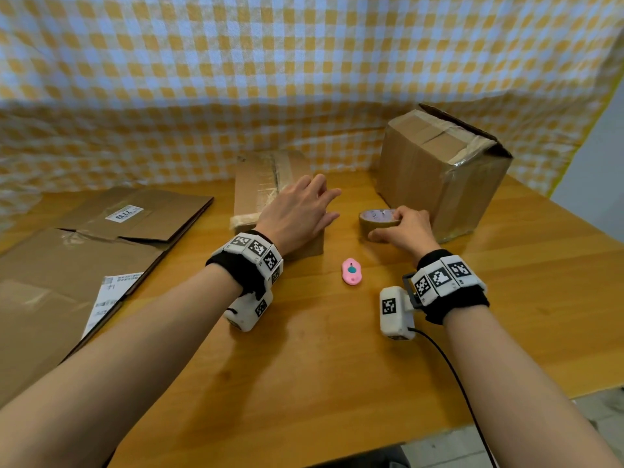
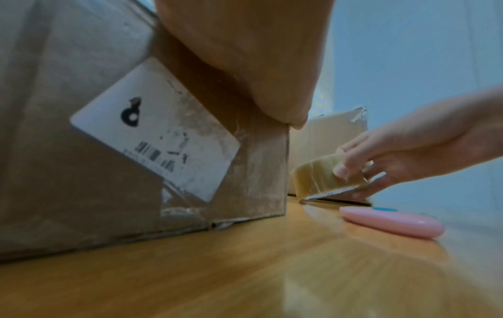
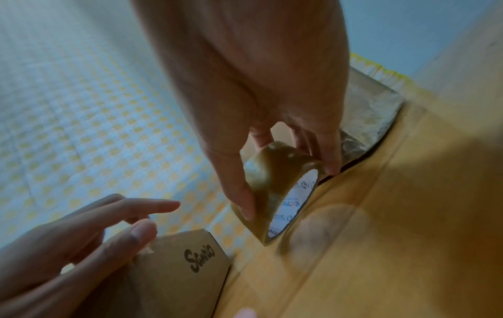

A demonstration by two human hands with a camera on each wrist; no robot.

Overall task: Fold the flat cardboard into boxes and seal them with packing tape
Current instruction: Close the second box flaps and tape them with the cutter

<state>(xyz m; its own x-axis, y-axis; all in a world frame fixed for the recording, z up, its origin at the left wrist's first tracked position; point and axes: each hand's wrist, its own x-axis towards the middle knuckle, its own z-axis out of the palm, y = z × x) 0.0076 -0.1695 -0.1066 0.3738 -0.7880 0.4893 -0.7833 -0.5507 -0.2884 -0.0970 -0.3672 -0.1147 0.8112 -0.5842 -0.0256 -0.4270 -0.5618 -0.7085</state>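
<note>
A small taped cardboard box [image 1: 253,194] stands at the table's middle, with a white label on its near side [image 2: 155,131]. My left hand [image 1: 297,211] hovers over its right end, fingers spread and relaxed, holding nothing; whether it touches the box is unclear. To the right, my right hand [image 1: 405,228] grips a brown packing tape roll [image 1: 376,221], thumb on the near side and fingers over the far rim; the roll [image 3: 275,193] is tilted up off the wood [image 2: 321,178]. Flat cardboard sheets [image 1: 135,214] lie at the left.
A larger taped box [image 1: 442,170] stands at the back right, just behind the tape roll. A pink box cutter [image 1: 352,271] lies on the wooden table [image 1: 304,366] between my wrists. Checked cloth [image 1: 236,79] hangs behind. The table's edge runs along the right front.
</note>
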